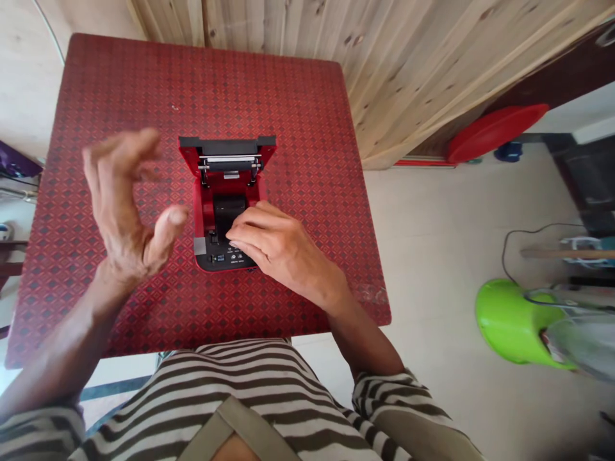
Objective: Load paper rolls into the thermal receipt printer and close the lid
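A small red and black printer [204, 262] stands on the patterned red table [307, 128], its lid [228, 146] raised to show a roller and a dark inner bay. Over the right part of its control panel lies my right hand [281, 240], fingers pressed together with the tips at the bay's front edge. Whatever those fingertips may hold is hidden. To the left of the printer, my left hand [127, 198] hangs in the air, fingers spread and slightly blurred, touching nothing.
Wooden planks [288, 25] run along the table's far side. On the floor to the right are a bright green bucket-like container [509, 320], a dark cable [509, 240] and a red round object [494, 131]. A purple item [16, 160] sits at the far left.
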Tool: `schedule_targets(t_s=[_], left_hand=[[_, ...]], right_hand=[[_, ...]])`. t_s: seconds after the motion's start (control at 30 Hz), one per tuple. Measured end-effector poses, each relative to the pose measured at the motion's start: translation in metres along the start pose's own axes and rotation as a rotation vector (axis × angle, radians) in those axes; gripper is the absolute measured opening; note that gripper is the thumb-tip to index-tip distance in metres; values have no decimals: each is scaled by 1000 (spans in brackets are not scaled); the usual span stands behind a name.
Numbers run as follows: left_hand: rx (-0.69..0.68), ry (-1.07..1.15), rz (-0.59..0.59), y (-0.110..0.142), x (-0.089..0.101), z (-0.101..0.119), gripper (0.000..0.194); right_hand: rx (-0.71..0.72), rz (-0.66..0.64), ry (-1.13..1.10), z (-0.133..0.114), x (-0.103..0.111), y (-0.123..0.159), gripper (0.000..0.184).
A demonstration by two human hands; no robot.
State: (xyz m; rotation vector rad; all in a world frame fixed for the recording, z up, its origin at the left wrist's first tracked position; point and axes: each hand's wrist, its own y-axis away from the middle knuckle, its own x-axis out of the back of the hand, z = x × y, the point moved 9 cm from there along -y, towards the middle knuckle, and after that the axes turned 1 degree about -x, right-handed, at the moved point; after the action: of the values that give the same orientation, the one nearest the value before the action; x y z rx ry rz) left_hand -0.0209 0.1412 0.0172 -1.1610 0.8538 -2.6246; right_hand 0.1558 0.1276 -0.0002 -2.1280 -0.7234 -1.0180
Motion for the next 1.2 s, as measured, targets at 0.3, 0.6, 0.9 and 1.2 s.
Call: schedule_targets(t_s=[0.3,0.6,0.9,1.2], left_hand=[[-204,66,-198,-31,-35,19,72],[-464,15,-301,37,-40,31,79],[-482,-62,-264,44,-45,29,94],[-440,-41,-249,44,-47,23,90]], right_hand=[[40,281,234,-16,7,20,25],[46,347,266,-20,5,33,18],[89,377,255,-21,8,33,16],[63,357,137,-13,15,31,20]])
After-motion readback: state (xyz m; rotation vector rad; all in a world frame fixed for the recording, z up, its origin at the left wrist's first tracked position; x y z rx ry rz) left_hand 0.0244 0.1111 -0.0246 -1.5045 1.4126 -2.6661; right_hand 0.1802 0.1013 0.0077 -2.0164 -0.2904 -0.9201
